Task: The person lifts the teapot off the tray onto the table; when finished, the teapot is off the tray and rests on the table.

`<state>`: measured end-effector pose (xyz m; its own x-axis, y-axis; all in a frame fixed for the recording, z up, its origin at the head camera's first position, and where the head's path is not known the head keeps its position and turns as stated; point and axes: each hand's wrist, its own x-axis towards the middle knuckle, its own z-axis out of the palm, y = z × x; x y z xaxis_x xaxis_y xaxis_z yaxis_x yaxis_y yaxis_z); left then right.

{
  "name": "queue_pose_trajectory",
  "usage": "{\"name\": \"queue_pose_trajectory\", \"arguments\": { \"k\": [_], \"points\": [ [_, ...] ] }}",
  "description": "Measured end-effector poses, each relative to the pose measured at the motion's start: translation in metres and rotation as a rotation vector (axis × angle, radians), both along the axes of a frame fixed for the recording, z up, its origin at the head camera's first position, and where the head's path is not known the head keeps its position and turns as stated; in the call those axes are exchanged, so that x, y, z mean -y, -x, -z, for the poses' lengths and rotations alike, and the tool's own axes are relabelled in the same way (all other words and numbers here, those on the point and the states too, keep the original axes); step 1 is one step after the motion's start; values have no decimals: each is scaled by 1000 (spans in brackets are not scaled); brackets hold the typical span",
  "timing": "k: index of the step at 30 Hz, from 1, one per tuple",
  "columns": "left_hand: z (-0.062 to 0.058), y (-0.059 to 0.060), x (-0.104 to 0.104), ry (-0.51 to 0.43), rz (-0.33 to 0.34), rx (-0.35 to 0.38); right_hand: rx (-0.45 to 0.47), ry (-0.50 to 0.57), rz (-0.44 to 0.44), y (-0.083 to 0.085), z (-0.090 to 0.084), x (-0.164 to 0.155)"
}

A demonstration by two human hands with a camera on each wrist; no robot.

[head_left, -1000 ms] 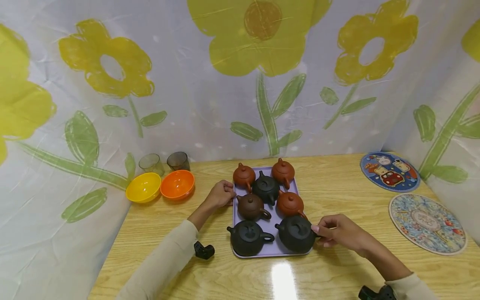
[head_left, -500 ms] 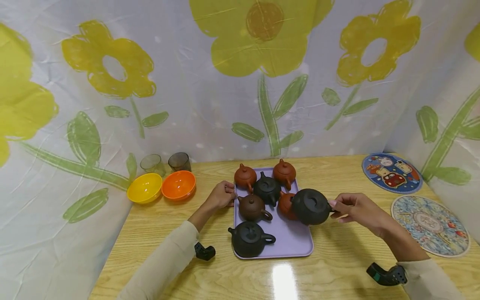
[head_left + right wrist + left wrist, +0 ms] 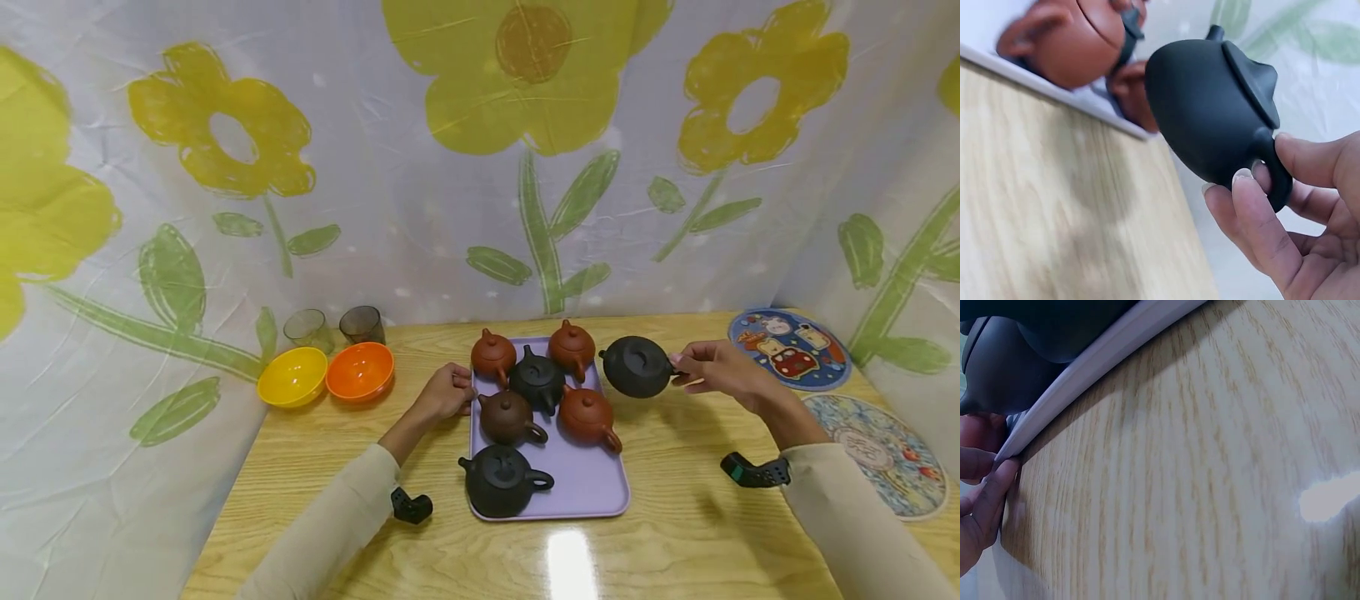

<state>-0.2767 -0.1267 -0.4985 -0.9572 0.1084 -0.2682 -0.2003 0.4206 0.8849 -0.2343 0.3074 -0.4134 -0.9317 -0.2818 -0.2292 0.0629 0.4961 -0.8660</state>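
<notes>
While the left hand point(image 3: 442, 393) is gripping the tray point(image 3: 592, 496) edge at 9 o'clock, the black teapot point(image 3: 636, 367) is being pinched by its handle in the right hand point(image 3: 720, 372), best kept level.

Bright, even overhead light; white glare on the glossy surface point(image 3: 570, 567). Head view bends at its edges. Soft shadows. Both wrist views are close and blurred.

I see black teapot point(image 3: 636, 367): matt, smooth clay look. Red-brown teapots point(image 3: 587, 414): same matt clay. Tray point(image 3: 588, 492): smooth lilac plastic. Table point(image 3: 675, 533): glossy wood grain, light glare near me. Bowls point(image 3: 358, 372) far left: shiny plastic. Backdrop point(image 3: 420, 208): wrinkled printed cloth.
</notes>
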Motion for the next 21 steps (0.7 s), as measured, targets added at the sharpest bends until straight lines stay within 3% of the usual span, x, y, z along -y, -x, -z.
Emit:
{"name": "queue_pose_trajectory", "arguments": {
  "k": [9, 21],
  "points": [
    [2, 1, 0, -22, -7, 2, 14, -64, -2, 40, 9, -12],
    [3, 1, 0, -43, -5, -7, -22, -96, 60, 72, 26, -5]
  ]
}}
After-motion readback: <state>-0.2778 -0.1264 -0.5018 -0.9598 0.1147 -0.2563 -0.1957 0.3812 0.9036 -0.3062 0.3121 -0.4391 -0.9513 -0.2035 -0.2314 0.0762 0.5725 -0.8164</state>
